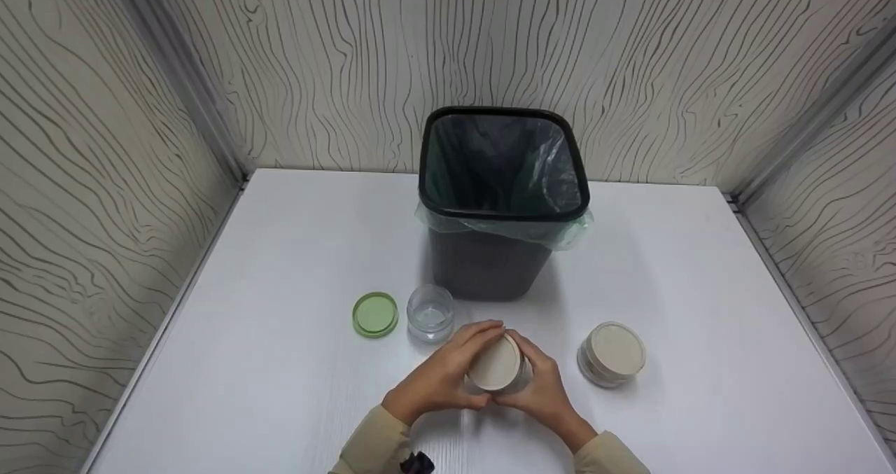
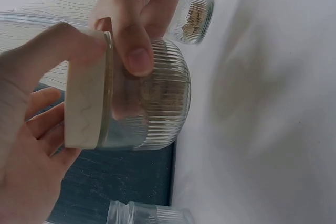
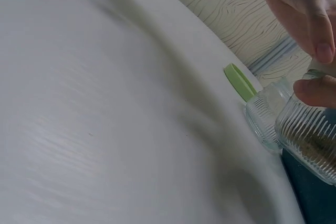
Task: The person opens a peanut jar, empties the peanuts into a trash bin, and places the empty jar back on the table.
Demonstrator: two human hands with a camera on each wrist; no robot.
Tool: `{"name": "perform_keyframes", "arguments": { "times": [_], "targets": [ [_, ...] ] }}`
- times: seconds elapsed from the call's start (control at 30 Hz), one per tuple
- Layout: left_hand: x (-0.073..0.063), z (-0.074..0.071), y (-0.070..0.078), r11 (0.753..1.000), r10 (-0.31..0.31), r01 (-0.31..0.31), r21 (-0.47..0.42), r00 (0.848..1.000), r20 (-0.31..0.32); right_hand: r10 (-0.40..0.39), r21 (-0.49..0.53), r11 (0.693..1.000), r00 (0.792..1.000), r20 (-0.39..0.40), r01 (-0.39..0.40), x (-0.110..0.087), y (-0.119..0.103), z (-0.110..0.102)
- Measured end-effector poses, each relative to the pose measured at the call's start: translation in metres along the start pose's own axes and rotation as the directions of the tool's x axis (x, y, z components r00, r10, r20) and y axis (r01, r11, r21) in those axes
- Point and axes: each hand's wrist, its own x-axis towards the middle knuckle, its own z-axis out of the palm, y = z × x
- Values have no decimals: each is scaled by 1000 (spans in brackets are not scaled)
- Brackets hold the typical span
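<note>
Both hands hold a ribbed glass jar [image 2: 163, 93] with a cream lid [image 1: 495, 366], raised over the white table. My left hand [image 1: 441, 370] curls round the lid from the left, its thumb on the lid's side. From the other side my right hand [image 1: 544, 392] grips the glass body, thumb [image 2: 139, 59] pressed just below the lid. Something brownish shows inside the glass. Left of the hands stands an uncovered clear glass jar [image 1: 430, 314], beside a green lid [image 1: 375, 314] lying on the table.
A second jar with a cream lid [image 1: 614, 350] stands to the right, brownish contents [image 2: 195, 20] showing through its glass. Behind the hands rises a dark bin [image 1: 490, 264] lined with a thin green bag [image 1: 570, 232]. Patterned panels [image 1: 336, 68] enclose the white table [image 1: 280, 250].
</note>
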Motion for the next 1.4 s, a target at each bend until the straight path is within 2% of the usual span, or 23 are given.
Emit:
{"name": "perform_keyframes", "arguments": {
  "times": [0.13,0.37,0.67,0.83,1.07,1.4],
  "targets": [
    [-1,1,-1,999,19,-19,29,1000,-23,-8,-42,999,1000,4,8,-1,1,1],
    [-1,3,-2,998,27,-22,61,997,-79,-21,-22,1000,1000,5,21,-1,2,2],
    [-3,4,0,994,-45,53,100,996,-76,15,-81,997,998,54,-10,-3,-1,1],
    [-3,4,0,992,-67,76,103,994,-85,-4,-108,994,999,47,9,-2,-1,1],
    [-3,3,1,988,-129,135,74,989,-77,-25,-97,995,999,34,28,-2,1,2],
    [-2,3,1,987,-145,149,58,987,-70,-42,-82,996,999,19,43,-1,2,2]
  ]
}}
